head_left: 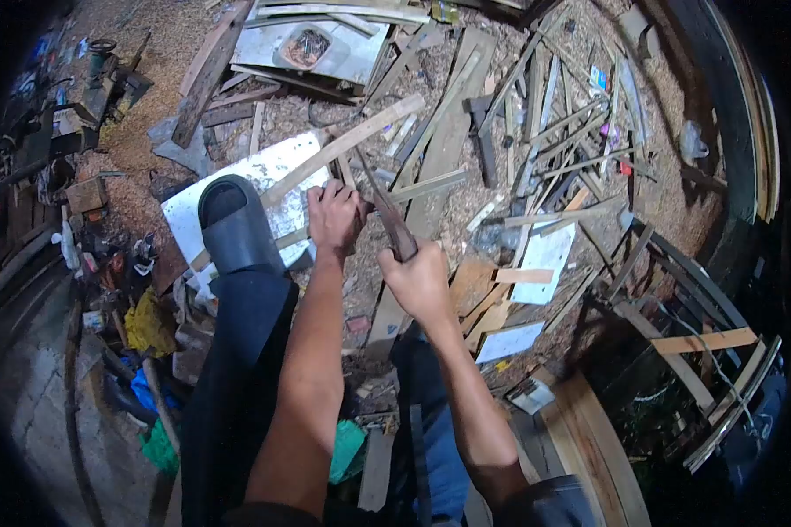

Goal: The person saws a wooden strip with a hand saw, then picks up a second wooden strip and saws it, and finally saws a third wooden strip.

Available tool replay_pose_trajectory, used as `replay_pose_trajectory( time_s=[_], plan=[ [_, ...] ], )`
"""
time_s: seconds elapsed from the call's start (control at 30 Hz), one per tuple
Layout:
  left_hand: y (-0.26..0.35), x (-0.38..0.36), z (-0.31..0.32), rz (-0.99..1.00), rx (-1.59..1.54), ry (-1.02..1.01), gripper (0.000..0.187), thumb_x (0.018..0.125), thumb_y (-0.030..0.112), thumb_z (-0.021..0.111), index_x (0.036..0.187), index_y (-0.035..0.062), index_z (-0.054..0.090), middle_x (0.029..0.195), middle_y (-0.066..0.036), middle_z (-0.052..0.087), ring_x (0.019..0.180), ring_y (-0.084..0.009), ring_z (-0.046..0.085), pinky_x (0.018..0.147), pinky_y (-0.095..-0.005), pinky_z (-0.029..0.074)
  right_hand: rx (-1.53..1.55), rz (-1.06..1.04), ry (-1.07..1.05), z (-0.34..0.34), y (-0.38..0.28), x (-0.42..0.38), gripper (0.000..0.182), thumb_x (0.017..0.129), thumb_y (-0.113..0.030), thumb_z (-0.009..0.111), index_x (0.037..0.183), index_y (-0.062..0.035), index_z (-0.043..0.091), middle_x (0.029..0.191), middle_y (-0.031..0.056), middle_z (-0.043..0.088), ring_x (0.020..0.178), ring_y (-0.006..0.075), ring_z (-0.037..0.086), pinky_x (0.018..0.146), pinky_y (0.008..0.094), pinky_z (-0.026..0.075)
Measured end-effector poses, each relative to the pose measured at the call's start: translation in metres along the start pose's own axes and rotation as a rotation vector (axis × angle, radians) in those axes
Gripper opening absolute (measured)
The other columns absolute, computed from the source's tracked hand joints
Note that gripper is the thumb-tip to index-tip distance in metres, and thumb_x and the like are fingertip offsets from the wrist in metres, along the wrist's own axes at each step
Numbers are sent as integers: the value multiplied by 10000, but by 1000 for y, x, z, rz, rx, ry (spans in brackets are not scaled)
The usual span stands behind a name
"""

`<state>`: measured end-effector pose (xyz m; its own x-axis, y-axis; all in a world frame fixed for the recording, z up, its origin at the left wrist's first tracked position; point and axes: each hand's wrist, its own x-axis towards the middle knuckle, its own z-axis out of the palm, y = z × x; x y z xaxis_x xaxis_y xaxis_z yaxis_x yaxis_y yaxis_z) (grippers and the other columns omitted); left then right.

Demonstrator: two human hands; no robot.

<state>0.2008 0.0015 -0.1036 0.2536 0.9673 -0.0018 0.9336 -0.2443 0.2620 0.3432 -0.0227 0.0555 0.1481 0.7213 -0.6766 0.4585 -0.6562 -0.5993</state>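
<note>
No readable text, label, brand or number shows on anything here.

Scattered wood offcuts (536,132), sawdust floor (141,158).

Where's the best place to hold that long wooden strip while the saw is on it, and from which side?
Probably just left of the saw, where the left hand already grips the wooden strip. The strip is thin and runs diagonally, with the foot pinning its lower end. Come from above, fingers wrapped across its narrow width, clear of the blade that the right hand drives.
</note>
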Motion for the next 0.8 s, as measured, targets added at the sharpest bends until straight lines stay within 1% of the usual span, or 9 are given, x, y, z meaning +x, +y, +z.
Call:
replay_pose_trajectory(
  time_s=[0.07, 0.13, 0.2, 0.3, 0.4, 0.57, 0.63, 0.73, 0.8],
  plan=[
    [4, -5, 2, -21, -11, 34, 194, 813, 167, 577, 656, 91, 663, 777, -20, 647, 874, -167, 567, 831, -383, 370, 65, 104, -40, -5, -6, -31, 210, 780, -149, 655, 782, 59, 623, 621, 224, 597, 601, 377, 643, 561, 398, 497],
    [1, 0, 8, -34, 13, 104, 185, 803, 154, 578, 653, 85, 661, 766, -22, 647, 850, -172, 563, 817, -387, 374, 148, 56, 84, -14, -14, -87, 158, 766, -120, 641, 832, 21, 668, 598, 188, 592, 611, 250, 682, 585, 363, 503],
    [5, -14, 4, -46, 11, 75, 197, 786, 156, 576, 617, 88, 650, 744, -18, 645, 849, -166, 558, 801, -382, 368, 104, 162, 55, -24, -5, -116, 158, 760, -123, 648, 811, 27, 658, 601, 203, 583, 567, 267, 651, 567, 360, 491],
    [4, 1, 6, -61, 22, 33, 201, 809, 151, 572, 640, 71, 647, 756, -23, 650, 842, -175, 565, 820, -392, 371, -52, -137, 160, -19, 11, -71, 215, 754, -159, 655, 761, 54, 630, 556, 209, 546, 502, 240, 603, 524, 369, 459],
    [-2, 9, 6, -61, 27, 29, 203, 817, 141, 561, 645, 77, 646, 776, -24, 651, 863, -174, 561, 827, -390, 360, 60, 59, 33, -20, -4, -10, 288, 777, -181, 649, 734, 97, 586, 551, 245, 541, 501, 296, 604, 513, 397, 449],
    [-5, 2, 14, -65, -20, 47, 159, 792, 139, 591, 667, 75, 666, 812, -21, 655, 922, -160, 559, 827, -384, 359, 132, -24, 121, -25, -25, -103, 169, 768, -114, 631, 800, 52, 638, 598, 203, 598, 559, 241, 658, 561, 351, 494],
    [4, -2, 2, -58, 14, 7, 166, 783, 136, 595, 650, 68, 667, 803, -26, 662, 919, -159, 569, 816, -387, 372, 80, 229, 34, -36, -10, -136, 141, 766, -88, 625, 811, 44, 651, 620, 202, 611, 573, 286, 662, 573, 357, 500],
    [6, 2, 4, -54, 1, 70, 177, 776, 136, 600, 623, 67, 656, 786, -23, 663, 882, -163, 575, 807, -384, 379, 6, 21, 75, -25, 8, -88, 217, 757, -159, 664, 742, 53, 619, 606, 217, 582, 520, 285, 620, 535, 371, 469],
    [3, 3, 5, -43, 14, 97, 175, 773, 137, 603, 620, 71, 654, 782, -19, 662, 876, -162, 573, 811, -382, 377, 25, 73, 42, -5, 6, -17, 284, 766, -190, 656, 703, 76, 577, 561, 243, 545, 552, 396, 607, 519, 415, 454]
  ],
)
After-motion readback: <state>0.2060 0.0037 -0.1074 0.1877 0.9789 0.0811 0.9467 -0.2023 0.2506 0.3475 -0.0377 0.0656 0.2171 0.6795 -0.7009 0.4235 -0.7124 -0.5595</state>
